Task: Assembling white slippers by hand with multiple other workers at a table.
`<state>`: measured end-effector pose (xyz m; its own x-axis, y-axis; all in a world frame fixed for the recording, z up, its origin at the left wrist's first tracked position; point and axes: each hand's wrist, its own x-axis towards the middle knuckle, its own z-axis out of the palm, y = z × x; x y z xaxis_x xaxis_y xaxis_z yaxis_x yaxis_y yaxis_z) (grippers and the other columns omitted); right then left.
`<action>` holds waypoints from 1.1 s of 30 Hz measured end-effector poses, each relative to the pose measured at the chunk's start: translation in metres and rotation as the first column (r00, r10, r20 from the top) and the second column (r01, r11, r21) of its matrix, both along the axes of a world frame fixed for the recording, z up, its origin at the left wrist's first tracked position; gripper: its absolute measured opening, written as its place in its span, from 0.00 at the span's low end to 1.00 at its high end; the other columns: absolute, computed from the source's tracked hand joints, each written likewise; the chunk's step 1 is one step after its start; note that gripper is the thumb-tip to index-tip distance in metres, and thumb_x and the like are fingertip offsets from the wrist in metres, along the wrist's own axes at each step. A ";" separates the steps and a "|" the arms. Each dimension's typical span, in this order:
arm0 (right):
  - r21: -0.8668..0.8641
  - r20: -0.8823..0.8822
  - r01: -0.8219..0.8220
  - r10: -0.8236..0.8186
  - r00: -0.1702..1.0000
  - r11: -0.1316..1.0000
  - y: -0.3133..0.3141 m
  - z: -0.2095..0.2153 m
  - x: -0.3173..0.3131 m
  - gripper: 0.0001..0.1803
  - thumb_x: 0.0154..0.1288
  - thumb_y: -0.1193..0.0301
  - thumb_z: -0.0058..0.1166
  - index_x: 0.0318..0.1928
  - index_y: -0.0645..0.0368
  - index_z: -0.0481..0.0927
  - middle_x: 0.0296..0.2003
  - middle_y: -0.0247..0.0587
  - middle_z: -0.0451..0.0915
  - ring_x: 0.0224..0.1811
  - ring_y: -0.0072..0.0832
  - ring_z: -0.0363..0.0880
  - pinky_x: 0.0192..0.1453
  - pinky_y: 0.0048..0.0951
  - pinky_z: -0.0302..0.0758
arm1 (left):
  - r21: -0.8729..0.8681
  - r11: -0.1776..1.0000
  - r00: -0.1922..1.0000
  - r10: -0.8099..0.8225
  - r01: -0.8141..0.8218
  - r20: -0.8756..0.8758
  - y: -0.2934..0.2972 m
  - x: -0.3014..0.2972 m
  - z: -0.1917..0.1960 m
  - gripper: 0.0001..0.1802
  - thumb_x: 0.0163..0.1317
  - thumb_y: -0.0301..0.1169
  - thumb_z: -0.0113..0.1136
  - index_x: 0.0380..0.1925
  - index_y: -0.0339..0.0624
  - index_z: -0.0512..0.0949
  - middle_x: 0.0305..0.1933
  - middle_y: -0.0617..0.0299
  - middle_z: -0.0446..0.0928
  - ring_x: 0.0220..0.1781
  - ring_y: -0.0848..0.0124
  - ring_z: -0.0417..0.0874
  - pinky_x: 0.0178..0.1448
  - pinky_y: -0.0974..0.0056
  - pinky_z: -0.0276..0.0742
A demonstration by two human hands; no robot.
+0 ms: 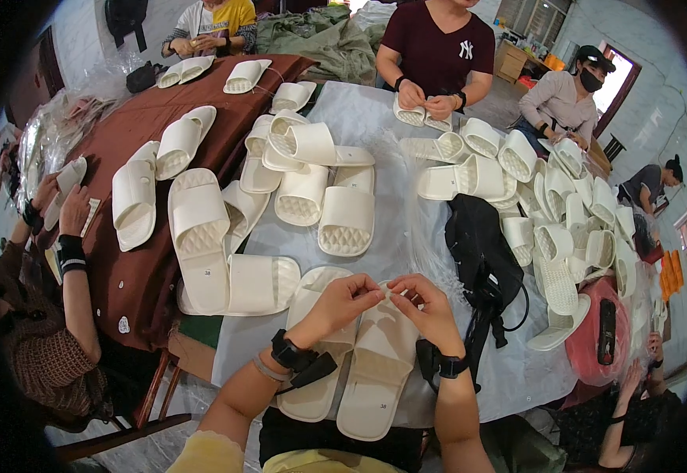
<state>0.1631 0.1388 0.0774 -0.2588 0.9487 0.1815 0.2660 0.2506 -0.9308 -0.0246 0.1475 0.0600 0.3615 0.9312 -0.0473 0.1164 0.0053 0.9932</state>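
Observation:
A pair of white slippers lies in front of me at the table's near edge, toes pointing away. Over the toe of the right slipper (375,370), my left hand (343,306) and my right hand (430,311) come close together. Thumb and forefinger are pinched on each hand. Whatever they hold between them is too small to make out. The left slipper (312,386) lies close beside it, partly under my left hand and wrist. Both my wrists wear black bands.
Loose slippers (304,150) lie ahead, and a big heap (572,205) sits at right. Thin clear strands (426,229) run beside a black bag (481,252). A pink plastic bag (592,339) lies far right. Several people work around the table and the brown-covered surface (115,292) at left.

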 end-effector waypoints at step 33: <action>0.033 0.102 -0.079 0.075 0.992 0.996 0.000 -0.001 0.001 0.06 0.60 0.71 0.51 0.35 0.60 0.74 0.42 0.33 0.76 0.29 0.20 0.71 0.30 0.19 0.67 | 0.042 0.999 1.000 -0.009 0.009 -0.003 -0.002 0.001 0.005 0.10 0.59 0.35 0.57 0.30 0.39 0.75 0.20 0.75 0.65 0.23 0.85 0.60 0.25 0.76 0.56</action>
<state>0.1642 0.1389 0.0763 -0.3495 0.9183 0.1859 0.3359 0.3080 -0.8901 -0.0235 0.1457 0.0646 0.3694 0.9292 -0.0097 0.1194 -0.0372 0.9921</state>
